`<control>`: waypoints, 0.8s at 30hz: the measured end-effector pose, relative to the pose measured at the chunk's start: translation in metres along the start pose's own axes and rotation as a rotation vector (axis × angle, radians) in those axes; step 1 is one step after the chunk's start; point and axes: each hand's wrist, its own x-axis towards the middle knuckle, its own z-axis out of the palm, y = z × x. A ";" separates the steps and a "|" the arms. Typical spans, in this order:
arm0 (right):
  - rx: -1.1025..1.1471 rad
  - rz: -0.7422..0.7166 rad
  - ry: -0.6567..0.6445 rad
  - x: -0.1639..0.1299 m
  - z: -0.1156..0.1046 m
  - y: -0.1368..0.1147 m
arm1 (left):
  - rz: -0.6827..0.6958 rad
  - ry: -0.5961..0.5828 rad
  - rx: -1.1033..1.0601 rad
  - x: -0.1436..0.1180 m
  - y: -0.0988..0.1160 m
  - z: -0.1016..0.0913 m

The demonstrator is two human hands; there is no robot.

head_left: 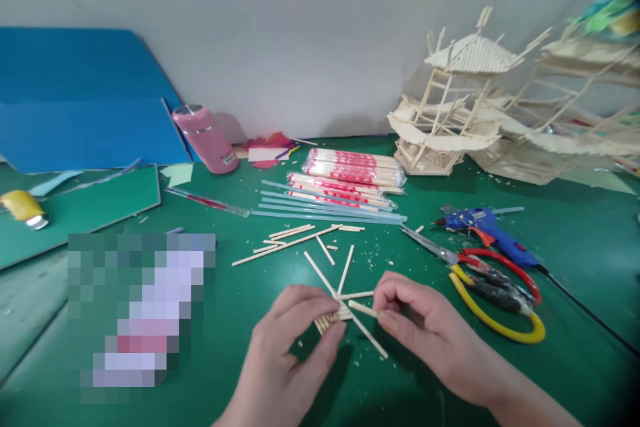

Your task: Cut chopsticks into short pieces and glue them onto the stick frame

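My left hand is closed on a small assembly of joined wooden sticks, thumb and fingers pinching its left side. Thin sticks spread out from that assembly like spokes, and shorter ones lie side by side under my fingers. Between the thumb and fingers of my right hand is a short wooden stick, its free end pointing left, close to the middle of the assembly. I cannot tell whether the two touch. Loose cut sticks lie on the green table just beyond my hands.
Right of my hands lie scissors with red and yellow handles and a blue glue gun with a cord. Behind are translucent glue sticks, wrapped stick bundles, a pink bottle and a stick-built pavilion model. A blurred patch covers the left.
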 end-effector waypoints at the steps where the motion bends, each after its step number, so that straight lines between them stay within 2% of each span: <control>1: 0.109 0.017 0.001 0.000 0.003 -0.001 | -0.083 -0.066 -0.116 0.000 0.005 0.004; 4: 0.426 0.058 0.003 0.002 0.013 -0.003 | -0.330 -0.184 -0.451 0.002 0.018 0.018; 7: 0.681 0.027 0.023 0.004 0.021 -0.004 | -0.460 -0.115 -0.739 0.004 0.026 0.031; 11: 0.838 0.013 0.061 0.006 0.026 -0.003 | -0.544 -0.029 -0.998 0.007 0.026 0.042; 15: 0.936 -0.008 0.066 0.008 0.029 0.002 | -0.595 -0.009 -1.149 0.010 0.023 0.047; 24: 1.049 -0.055 0.075 0.012 0.035 0.011 | -0.658 0.012 -1.289 0.012 0.019 0.053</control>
